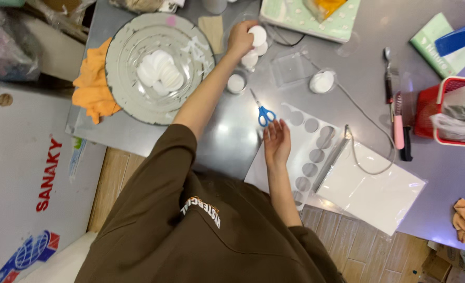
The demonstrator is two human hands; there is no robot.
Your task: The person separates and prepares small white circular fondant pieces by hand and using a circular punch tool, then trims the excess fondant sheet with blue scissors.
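Reaching toward the far side of the bench (pixel 232 141), the left hand (pixel 241 37) has its fingers clamped on a white round disc (pixel 257 35), just above a few more discs. The right hand (pixel 277 141) lies flat, fingers together, on a white sheet with round cut-outs (pixel 308 152), just near the blue scissors (pixel 264 112). A glass plate (pixel 133 99) holding stacked discs sits left.

Scissors (pixel 264 111) lie between plate (pixel 138 99) (holding discs (pixel 161 72)) and paper sheet (pixel 371 191).

White discs (pixel 257 36), blue-handled scissors (pixel 264 113)
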